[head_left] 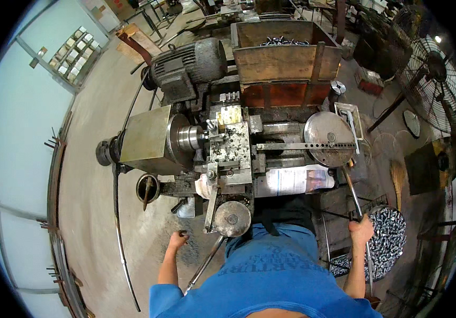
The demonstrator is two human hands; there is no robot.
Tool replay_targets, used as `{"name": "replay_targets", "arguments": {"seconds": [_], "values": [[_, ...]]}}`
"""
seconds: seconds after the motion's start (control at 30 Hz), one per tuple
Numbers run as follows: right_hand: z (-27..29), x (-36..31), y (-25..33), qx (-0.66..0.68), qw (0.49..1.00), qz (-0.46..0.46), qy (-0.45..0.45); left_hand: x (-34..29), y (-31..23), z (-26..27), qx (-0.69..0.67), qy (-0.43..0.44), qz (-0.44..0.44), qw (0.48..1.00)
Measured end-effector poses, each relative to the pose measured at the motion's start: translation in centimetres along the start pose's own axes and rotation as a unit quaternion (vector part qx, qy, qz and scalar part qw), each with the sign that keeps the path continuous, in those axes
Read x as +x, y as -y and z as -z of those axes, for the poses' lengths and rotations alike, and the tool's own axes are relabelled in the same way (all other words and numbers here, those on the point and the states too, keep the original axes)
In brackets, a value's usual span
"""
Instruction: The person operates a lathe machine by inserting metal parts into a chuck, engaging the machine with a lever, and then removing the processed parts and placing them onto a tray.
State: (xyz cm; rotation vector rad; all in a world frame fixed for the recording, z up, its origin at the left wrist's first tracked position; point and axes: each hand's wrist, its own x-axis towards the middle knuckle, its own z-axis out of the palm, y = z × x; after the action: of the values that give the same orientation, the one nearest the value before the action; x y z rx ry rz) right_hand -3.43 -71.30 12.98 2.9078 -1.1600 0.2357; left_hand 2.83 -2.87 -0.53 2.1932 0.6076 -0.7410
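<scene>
In front of me stands a small lathe with a metal headstock cover (146, 134) and a round chuck (188, 138). My right hand (361, 230) is wrapped round a long metal lever (353, 190) that runs down from a large round disc (327, 139). My left hand (177, 239) is held low, left of a smaller disc (232, 218) with its own lever (204, 264). Its fingers are curled together, with something dark at the tips too small to name. The greasy cross slide (230, 147) and tool posts sit between chuck and large disc.
Behind the lathe are a motor (190, 69) and a wooden crate (281, 62) with small metal parts. A heap of metal parts (388, 241) lies by my right arm. A cup (147, 188) hangs at the left. A long rod (120, 233) slants down there. A fan (432, 69) stands far right.
</scene>
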Motion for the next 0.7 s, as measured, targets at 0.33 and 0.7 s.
{"name": "replay_targets", "arguments": {"seconds": [0.33, 0.7], "values": [[0.8, -0.2, 1.1, 0.005, 0.999, -0.027, 0.046, -0.7, -2.5, 0.8, 0.010, -0.005, -0.003, 1.000], [-1.0, 20.6, -3.8, -0.175, 0.983, -0.008, -0.049, 4.1, -6.3, 7.4, 0.148, -0.213, -0.105, 0.960]]}}
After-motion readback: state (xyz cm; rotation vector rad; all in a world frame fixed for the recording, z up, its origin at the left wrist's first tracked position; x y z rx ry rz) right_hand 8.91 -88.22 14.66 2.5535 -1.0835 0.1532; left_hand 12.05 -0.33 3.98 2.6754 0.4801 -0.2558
